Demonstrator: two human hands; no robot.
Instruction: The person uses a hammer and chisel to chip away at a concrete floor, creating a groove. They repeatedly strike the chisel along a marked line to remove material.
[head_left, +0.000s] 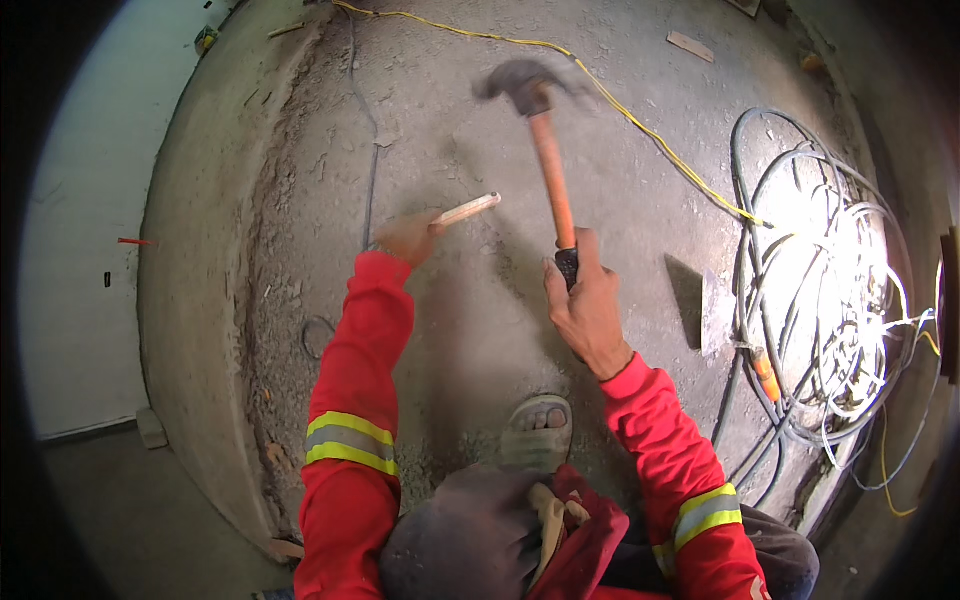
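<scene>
Orange and black: claw hammer (553,185), one, handle orange above a dark grip, head motion-blurred, any marking on it not legible. Held in the person's right hand (588,310), fingers closed round the dark grip, head raised away from the body above the concrete floor (620,160).

Pale bar (468,209), one, slender, exact kind unclear. Held in the left hand (408,238), which is blurred but closed about the near end; the bar's far end points right toward the hammer handle, apart from it.

Sleeves, red, a pair, each with a yellow-and-silver reflective band (352,444). A pale patch at the lower end of the right sleeve (660,425) is too cut off to read.

White wall panel (90,220), far left, bearing small dark marks, too small to read, and a red strip (134,241).

Surroundings: yellow cable (500,39), running from the top edge down to the right; grey cable (372,180), passing beside the left hand; large tangle of cables (752,200) at right, partly washed out by glare, with an orange connector (766,376); flat metal plate (717,315), near the tangle; wood offcut (690,46), upper right; rubble strip (268,230) along the left side; sandalled foot (538,430), between the forearms, close below the work.
</scene>
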